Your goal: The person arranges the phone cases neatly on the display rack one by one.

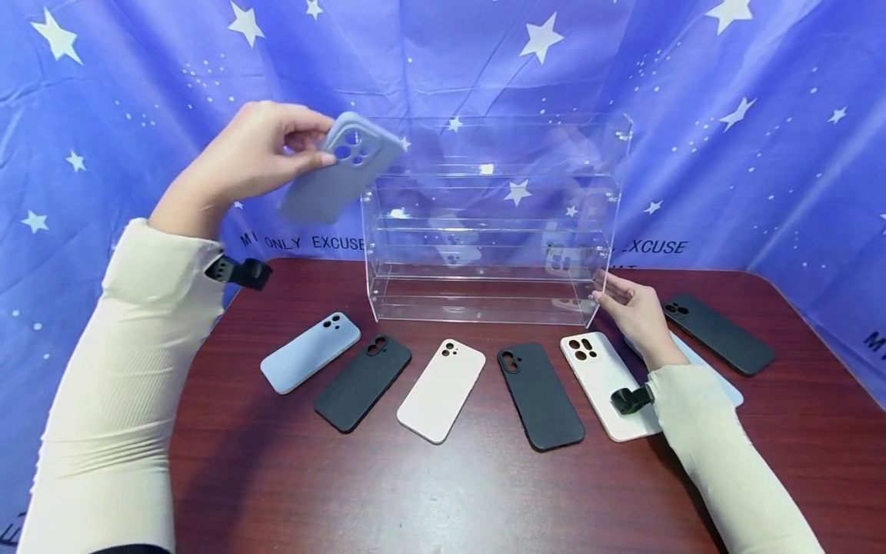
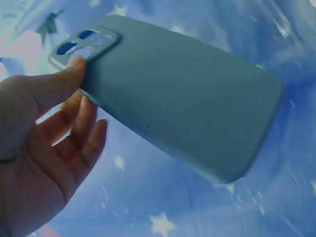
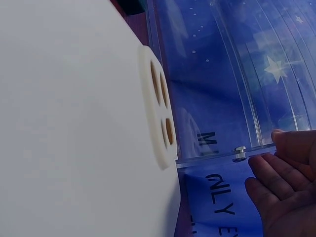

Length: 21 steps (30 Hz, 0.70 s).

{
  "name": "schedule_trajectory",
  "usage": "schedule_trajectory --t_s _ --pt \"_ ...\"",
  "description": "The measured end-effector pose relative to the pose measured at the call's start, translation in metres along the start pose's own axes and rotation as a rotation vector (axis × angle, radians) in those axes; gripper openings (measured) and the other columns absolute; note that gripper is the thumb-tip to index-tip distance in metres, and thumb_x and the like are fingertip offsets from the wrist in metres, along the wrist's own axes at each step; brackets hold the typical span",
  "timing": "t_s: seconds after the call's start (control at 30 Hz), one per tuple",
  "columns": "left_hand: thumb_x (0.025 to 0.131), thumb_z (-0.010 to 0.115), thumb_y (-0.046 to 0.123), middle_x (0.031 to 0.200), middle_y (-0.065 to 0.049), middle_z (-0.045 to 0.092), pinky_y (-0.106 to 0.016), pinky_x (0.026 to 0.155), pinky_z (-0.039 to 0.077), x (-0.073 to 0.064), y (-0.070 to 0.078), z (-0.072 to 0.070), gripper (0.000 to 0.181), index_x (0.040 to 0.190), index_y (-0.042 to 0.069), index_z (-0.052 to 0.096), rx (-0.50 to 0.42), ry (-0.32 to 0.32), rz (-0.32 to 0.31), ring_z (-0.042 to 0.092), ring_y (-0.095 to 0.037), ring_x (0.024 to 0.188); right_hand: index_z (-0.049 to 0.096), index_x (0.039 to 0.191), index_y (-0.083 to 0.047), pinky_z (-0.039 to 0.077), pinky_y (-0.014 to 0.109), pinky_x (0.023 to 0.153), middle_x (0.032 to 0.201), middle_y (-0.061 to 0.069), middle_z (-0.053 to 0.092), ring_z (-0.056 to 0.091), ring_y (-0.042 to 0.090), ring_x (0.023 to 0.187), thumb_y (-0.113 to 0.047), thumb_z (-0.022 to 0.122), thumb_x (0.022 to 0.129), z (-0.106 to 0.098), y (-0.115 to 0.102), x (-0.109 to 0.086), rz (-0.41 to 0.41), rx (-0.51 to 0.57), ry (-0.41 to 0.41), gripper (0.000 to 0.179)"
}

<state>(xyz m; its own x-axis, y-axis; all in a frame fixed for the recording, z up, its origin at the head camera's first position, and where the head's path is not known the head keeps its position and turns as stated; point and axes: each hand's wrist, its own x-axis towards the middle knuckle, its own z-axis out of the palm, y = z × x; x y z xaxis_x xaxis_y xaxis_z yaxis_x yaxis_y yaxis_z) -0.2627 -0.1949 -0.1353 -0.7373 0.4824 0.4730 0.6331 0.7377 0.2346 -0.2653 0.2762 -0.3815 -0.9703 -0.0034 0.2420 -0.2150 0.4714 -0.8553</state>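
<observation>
My left hand (image 1: 256, 154) is raised at the left and pinches a blue-grey phone case (image 1: 342, 175) beside its camera cutout. In the left wrist view the case (image 2: 182, 98) slants down to the right, its back facing the camera and the thumb at the cutout. A clear acrylic display rack (image 1: 477, 309) with stepped shelves stands at the back of the table. Low on its right side panel, my right hand (image 1: 637, 315) grips the edge between thumb and fingers. A cream phone case (image 1: 602, 385) lies partly under the right wrist.
On the dark red wooden table (image 1: 443, 500) lie a light blue case (image 1: 310, 352), a black case (image 1: 363, 383), a white case (image 1: 441, 391) and another black case (image 1: 541, 396). Beyond the right forearm are a pale blue case (image 1: 713, 373) and a black one (image 1: 720, 335). Starry blue cloth hangs behind.
</observation>
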Motion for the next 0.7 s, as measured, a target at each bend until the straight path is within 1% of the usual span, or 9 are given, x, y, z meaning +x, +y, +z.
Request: schedule_trajectory --t_s 0.07,0.13,0.23,0.3,0.4,0.47,0.57,0.63,0.7 --pt "0.086 0.069 0.01 0.089 -0.011 0.068 -0.012 0.067 0.044 0.009 0.01 0.004 0.027 0.112 0.004 0.068 -0.044 0.044 0.014 0.055 -0.001 0.072 0.043 0.138 0.001 0.042 0.002 0.082 0.132 0.021 0.051 0.055 -0.012 0.098 -0.014 0.057 0.095 0.0 0.0 0.0 0.009 -0.002 -0.002 0.048" --pt "0.086 0.068 0.008 0.091 -0.011 0.069 -0.013 0.07 0.046 0.019 0.018 0.009 0.027 0.112 0.003 0.068 -0.112 0.08 0.013 0.057 -0.002 0.073 0.043 0.138 0.0 0.042 0.002 0.083 0.132 0.021 0.051 0.055 -0.01 0.099 -0.014 0.057 0.095 0.0 0.0 0.0 0.016 -0.006 -0.003 0.048" --pt "0.085 0.069 0.006 0.089 -0.004 0.069 -0.015 0.075 0.05 0.037 0.027 0.016 0.027 0.111 0.001 0.068 -0.213 0.114 -0.013 0.059 -0.004 0.076 0.043 0.138 -0.001 0.042 0.003 0.083 0.133 0.02 0.051 0.056 -0.008 0.101 -0.014 0.057 0.095 -0.001 -0.001 -0.001 0.026 -0.014 -0.002 0.048" --pt "0.084 0.069 0.002 0.088 0.0 0.068 -0.017 0.078 0.052 0.049 0.032 0.021 0.026 0.11 -0.002 0.068 -0.321 0.133 -0.037 0.061 -0.006 0.078 0.043 0.138 0.0 0.042 0.003 0.083 0.132 0.02 0.051 0.057 -0.008 0.1 -0.013 0.057 0.095 -0.001 -0.001 -0.001 0.027 -0.014 0.001 0.047" --pt "0.083 0.067 -0.003 0.088 0.003 0.069 -0.02 0.082 0.053 0.066 0.038 0.028 0.025 0.109 -0.004 0.067 -0.473 0.164 -0.05 0.063 -0.007 0.08 0.044 0.138 0.001 0.042 0.003 0.083 0.132 0.021 0.051 0.057 -0.008 0.099 -0.012 0.057 0.095 -0.001 -0.001 -0.001 0.022 -0.005 0.003 0.047" --pt "0.083 0.066 -0.006 0.09 0.001 0.07 -0.022 0.084 0.052 0.077 0.042 0.033 0.024 0.107 -0.003 0.068 -0.586 0.185 -0.056 0.064 -0.008 0.082 0.044 0.137 0.003 0.043 0.003 0.083 0.131 0.022 0.052 0.057 -0.008 0.098 -0.012 0.057 0.094 0.0 -0.001 -0.001 0.019 0.005 0.005 0.047" --pt "0.084 0.064 -0.007 0.092 -0.001 0.07 -0.023 0.084 0.052 0.093 0.047 0.041 0.022 0.104 -0.001 0.069 -0.731 0.22 -0.069 0.065 -0.012 0.084 0.044 0.136 0.004 0.043 0.003 0.082 0.13 0.023 0.052 0.057 -0.008 0.099 -0.011 0.058 0.094 0.0 0.0 -0.001 0.013 0.01 0.008 0.047" --pt "0.084 0.064 -0.007 0.091 -0.004 0.07 -0.023 0.083 0.051 0.104 0.051 0.047 0.021 0.103 0.0 0.069 -0.853 0.255 -0.079 0.065 -0.015 0.086 0.044 0.136 0.004 0.043 0.002 0.082 0.13 0.023 0.053 0.057 -0.008 0.098 -0.011 0.058 0.094 0.0 0.0 0.0 0.009 0.008 0.011 0.047" --pt "0.084 0.063 -0.009 0.09 -0.007 0.069 -0.024 0.083 0.051 0.115 0.055 0.055 0.021 0.104 -0.002 0.068 -0.96 0.303 -0.069 0.064 -0.017 0.086 0.045 0.136 0.005 0.043 0.002 0.082 0.13 0.023 0.053 0.057 -0.008 0.098 -0.013 0.058 0.094 0.0 0.0 0.0 0.005 0.009 0.014 0.047"
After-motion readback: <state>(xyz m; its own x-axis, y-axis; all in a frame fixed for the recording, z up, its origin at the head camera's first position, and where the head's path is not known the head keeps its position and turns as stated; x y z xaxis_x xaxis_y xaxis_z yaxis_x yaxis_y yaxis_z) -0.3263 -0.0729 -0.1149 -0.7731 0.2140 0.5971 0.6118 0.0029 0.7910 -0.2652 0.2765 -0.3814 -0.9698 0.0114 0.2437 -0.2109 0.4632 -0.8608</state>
